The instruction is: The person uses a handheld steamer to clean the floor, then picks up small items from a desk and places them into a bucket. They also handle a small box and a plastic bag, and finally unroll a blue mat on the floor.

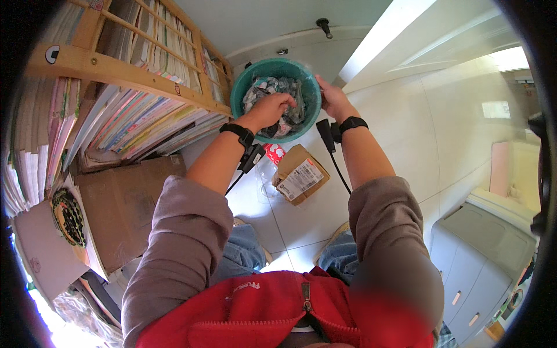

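Observation:
A round teal plastic bin [238, 93] stands on the floor ahead of me. Crumpled plastic bags and wrappers [295, 89] fill its lower part. My left hand [270, 111] reaches inside, over the rubbish, with its fingers curled; whether it grips a piece is hidden. At the bin's right rim, my right hand [334, 99] holds the side from outside, its fingertips partly out of sight. Below the bin lie a small cardboard box [302, 176] with a printed label and a clear plastic bottle [264, 176] with a red label.
A wooden bookshelf [143, 71] packed with books and magazines borders the bin on the left. A large cardboard box [126, 209] sits below it. A white door [417, 39] stands at the right, near a doorstop [323, 27]. Grey drawers [476, 265] are at lower right.

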### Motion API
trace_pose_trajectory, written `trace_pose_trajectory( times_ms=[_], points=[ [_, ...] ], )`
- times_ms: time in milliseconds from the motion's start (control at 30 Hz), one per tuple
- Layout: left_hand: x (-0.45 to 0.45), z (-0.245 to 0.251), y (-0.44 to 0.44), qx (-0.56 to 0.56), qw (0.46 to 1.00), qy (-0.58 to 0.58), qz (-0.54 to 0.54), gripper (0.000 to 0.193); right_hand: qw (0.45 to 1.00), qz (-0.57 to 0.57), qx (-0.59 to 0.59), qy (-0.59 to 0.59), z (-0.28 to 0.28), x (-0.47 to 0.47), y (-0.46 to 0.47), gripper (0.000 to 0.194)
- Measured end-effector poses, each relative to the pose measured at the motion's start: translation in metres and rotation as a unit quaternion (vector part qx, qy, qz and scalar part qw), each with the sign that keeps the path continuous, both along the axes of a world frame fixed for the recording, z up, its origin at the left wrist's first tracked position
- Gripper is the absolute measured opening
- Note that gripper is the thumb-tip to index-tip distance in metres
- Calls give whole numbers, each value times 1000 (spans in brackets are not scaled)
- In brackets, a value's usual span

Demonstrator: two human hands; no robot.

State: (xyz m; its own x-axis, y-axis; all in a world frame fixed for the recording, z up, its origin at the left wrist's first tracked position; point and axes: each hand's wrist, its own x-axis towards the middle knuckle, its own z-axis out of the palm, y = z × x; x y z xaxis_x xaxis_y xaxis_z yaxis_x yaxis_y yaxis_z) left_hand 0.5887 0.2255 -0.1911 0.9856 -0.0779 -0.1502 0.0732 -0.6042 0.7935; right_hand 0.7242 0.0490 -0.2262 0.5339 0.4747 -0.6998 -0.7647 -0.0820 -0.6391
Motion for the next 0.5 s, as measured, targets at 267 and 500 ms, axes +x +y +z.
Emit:
trace_pose_trajectory(
  times_ms=[267, 500],
  points=[
    [-5, -1, -7, -1, 1000, 9, -29, 18, 982, -55, -48, -173, 14, -4, -15, 26],
    [-11, -2, -19, -5, 999, 18, -37, 17, 952, 55, 117, -277, 90, -70, -10, 23]
  ],
)
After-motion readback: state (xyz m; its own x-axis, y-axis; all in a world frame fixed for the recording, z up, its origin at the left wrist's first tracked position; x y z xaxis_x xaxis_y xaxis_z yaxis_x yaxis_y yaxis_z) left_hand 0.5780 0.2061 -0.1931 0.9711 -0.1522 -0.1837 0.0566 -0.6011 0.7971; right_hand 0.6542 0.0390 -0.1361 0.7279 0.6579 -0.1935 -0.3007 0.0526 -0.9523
